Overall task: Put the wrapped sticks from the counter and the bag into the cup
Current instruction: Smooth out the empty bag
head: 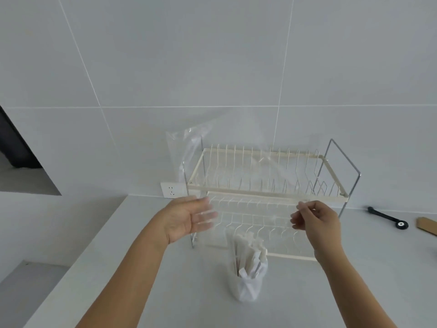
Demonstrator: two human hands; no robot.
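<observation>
Basically done loading: wrapped sticks (247, 253) upright in cup (247, 286), just in front of dish rack (264, 185). Clear bag (189, 150) held up in front of rack, looks empty, hard to tell through film. Left hand (186, 217) spread flat behind bag; right hand (314, 220) pinched on bag edge. Shake bag over cup, check corners for leftover sticks.
</observation>
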